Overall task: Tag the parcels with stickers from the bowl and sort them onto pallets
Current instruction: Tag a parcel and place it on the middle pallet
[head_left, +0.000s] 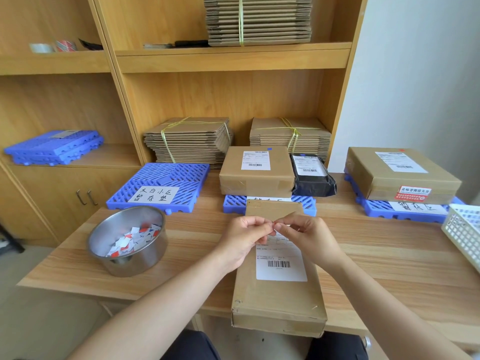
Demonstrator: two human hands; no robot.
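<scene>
A long brown parcel [278,294] with a white shipping label lies on the table in front of me, its near end over the table edge. Above its label my left hand [244,240] and my right hand [309,236] meet, both pinching a tiny sticker [273,224] between their fingertips. A steel bowl [127,240] of red, blue and white stickers stands to the left. Three blue pallets line the back: the left pallet [161,188] bare, the middle pallet [233,203] bearing a brown box [255,171] and a black bag [313,175], the right pallet [405,211] bearing a brown box [400,175].
A white plastic basket [465,229] sits at the table's right edge. Tied bundles of flat cardboard [189,141] stand behind the pallets and on the upper shelf. Spare blue pallets [54,146] lie on the left shelf, tape rolls above.
</scene>
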